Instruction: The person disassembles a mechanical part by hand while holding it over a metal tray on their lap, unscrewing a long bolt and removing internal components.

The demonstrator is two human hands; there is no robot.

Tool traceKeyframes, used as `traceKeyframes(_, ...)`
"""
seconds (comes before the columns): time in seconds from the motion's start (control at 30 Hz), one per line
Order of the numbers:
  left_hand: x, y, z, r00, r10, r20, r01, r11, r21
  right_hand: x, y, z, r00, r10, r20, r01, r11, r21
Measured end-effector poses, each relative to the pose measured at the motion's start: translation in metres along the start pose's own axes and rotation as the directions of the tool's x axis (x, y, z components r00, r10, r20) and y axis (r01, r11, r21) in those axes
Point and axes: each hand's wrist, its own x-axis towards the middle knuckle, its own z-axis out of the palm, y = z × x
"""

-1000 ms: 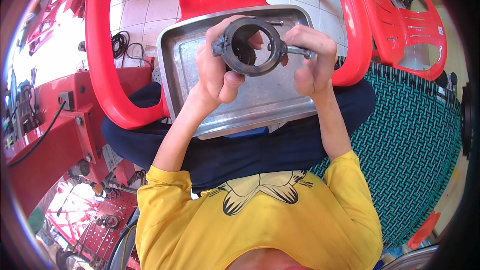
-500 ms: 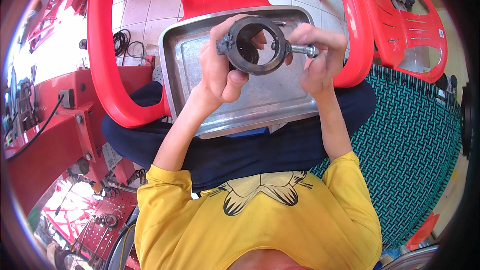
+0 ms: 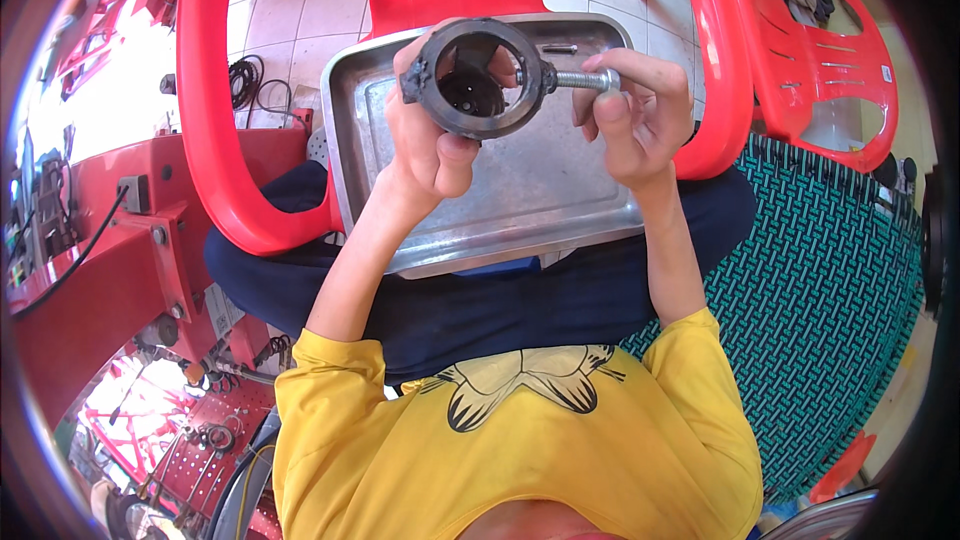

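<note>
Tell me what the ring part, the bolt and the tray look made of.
Ring part: dark, matte grey-black, rough-edged, likely cast metal, though hard plastic is possible. Bolt: bright silvery threaded shank, probably plated steel. Tray: dull silver sheet with rolled rim and scuffed sheen, looks like aluminium or stainless steel.

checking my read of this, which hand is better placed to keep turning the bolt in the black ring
The right hand, probably. Its fingertips already pinch the silver bolt sticking out of the ring's side, while the left hand is wrapped around the black ring, steadying it above the metal tray.
</note>
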Motion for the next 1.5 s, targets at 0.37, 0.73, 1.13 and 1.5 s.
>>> traceKeyframes(0.37, 0.003, -0.003, 0.013, 0.987, 0.093, -0.131, -0.098, 0.995, -0.029, 0.004, -0.010, 0.000, 0.994, 0.110, 0.026, -0.112, 0.987, 0.114)
traceKeyframes(0.73, 0.004, -0.008, 0.009, 0.986, 0.163, -0.035, -0.164, 0.986, -0.018, -0.001, 0.004, -0.004, 0.997, -0.056, 0.053, 0.055, 0.998, 0.012)
traceKeyframes(1.13, 0.003, -0.007, 0.011, 0.988, 0.137, -0.069, -0.140, 0.989, -0.039, -0.003, 0.005, -0.004, 0.995, -0.095, 0.027, 0.095, 0.995, -0.001)
traceKeyframes(1.5, 0.006, -0.005, 0.012, 0.977, 0.204, -0.056, -0.203, 0.979, 0.019, -0.008, 0.010, -0.005, 0.988, -0.154, -0.018, 0.152, 0.984, -0.093)
